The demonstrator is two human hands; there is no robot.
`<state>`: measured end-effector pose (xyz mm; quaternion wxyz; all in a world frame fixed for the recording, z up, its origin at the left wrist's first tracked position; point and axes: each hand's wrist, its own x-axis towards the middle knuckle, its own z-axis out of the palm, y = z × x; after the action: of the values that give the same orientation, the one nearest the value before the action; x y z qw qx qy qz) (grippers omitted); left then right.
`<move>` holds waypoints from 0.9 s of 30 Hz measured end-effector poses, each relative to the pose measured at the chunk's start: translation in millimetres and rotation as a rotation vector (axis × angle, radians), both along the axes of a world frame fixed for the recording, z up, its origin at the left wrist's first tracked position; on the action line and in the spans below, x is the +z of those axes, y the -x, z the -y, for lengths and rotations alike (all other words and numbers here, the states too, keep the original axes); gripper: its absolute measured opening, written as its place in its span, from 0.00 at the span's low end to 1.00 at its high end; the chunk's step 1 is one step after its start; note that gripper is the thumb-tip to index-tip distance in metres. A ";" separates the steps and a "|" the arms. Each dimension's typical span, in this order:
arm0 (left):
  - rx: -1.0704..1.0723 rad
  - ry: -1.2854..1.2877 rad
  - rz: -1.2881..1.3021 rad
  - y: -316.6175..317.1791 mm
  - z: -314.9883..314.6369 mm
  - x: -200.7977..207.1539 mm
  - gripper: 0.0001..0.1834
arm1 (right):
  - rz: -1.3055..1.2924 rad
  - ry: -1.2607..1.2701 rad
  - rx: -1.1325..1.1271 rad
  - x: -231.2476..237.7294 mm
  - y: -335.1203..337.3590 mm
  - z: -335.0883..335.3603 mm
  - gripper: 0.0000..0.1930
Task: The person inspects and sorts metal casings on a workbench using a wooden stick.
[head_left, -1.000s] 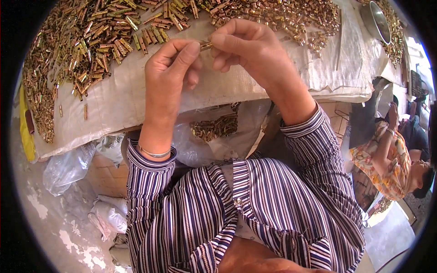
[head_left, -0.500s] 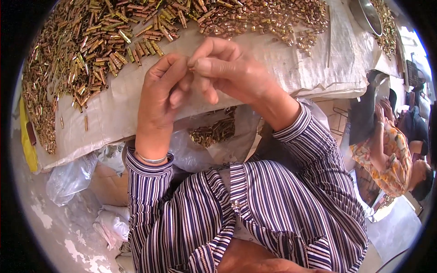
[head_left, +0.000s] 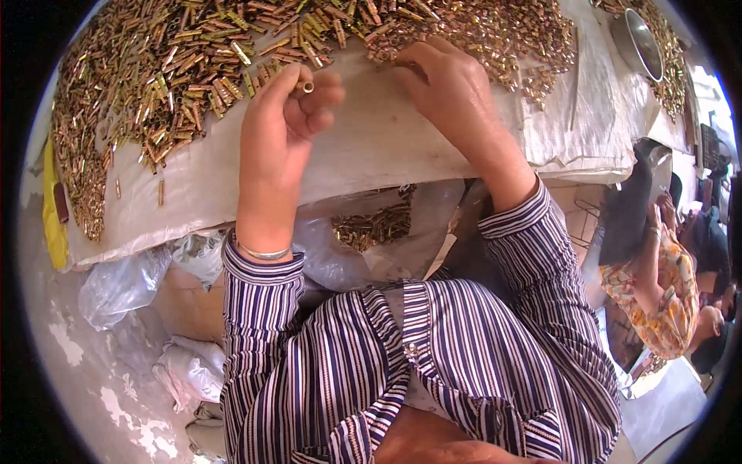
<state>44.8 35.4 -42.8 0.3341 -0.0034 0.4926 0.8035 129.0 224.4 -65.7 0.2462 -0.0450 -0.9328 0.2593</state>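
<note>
Parted since the frame half a second ago, the hands now stand well apart, the right hand [head_left: 454, 89] having shifted to the upper centre. At the upper left of centre, a small gold-coloured tube [head_left: 308, 87] sits between the left hand's [head_left: 277, 127] thumb and index finger, pinched, its open end showing; the other fingers curl loosely. The right fingers bend at the near edge of the short metal sleeves [head_left: 502, 35]; whether they grasp one, I cannot tell.
</note>
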 end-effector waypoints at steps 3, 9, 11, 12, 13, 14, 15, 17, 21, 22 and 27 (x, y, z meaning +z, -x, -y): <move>0.134 0.015 -0.057 11.0 -0.4 -2.1 0.10 | 0.128 -0.118 -0.041 2.2 2.3 7.5 0.08; 0.074 0.537 -0.551 29.2 -7.5 -9.7 0.15 | 0.189 -0.201 -0.051 4.7 6.4 10.5 0.08; 0.066 0.845 -0.926 29.0 -14.0 -14.1 0.16 | 0.183 -0.228 -0.027 5.2 9.1 10.0 0.09; 0.050 1.144 -1.298 29.4 -18.3 -17.8 0.17 | 0.183 -0.229 -0.028 5.8 8.8 9.5 0.09; 0.047 1.208 -1.334 29.1 -20.6 -20.8 0.18 | 0.191 -0.230 -0.015 7.1 8.4 9.4 0.08; 0.048 1.207 -1.334 29.9 -20.0 -22.7 0.18 | 0.200 -0.231 -0.002 8.2 8.5 9.3 0.08; 0.041 1.172 -1.364 29.6 -19.7 -21.5 0.17 | 0.200 -0.231 -0.005 9.4 7.8 8.7 0.08; 0.032 1.134 -1.394 26.7 -19.7 -20.1 0.17 | 0.207 -0.241 0.028 11.0 7.1 8.0 0.08; 0.058 1.042 -1.448 19.5 -19.9 -21.7 0.14 | 0.217 -0.247 0.026 5.5 8.5 6.7 0.07; 0.074 0.972 -1.421 17.6 -20.9 -22.0 0.14 | 0.133 -0.114 0.033 4.3 7.7 3.7 0.08; -0.094 0.499 -0.665 4.3 -10.4 0.0 0.15 | 0.084 0.562 0.085 8.9 4.1 -0.7 0.08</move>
<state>40.5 45.8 -42.8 0.1823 0.1979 0.7529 0.6006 124.9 225.1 -56.8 0.1739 -0.0829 -0.8349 0.5156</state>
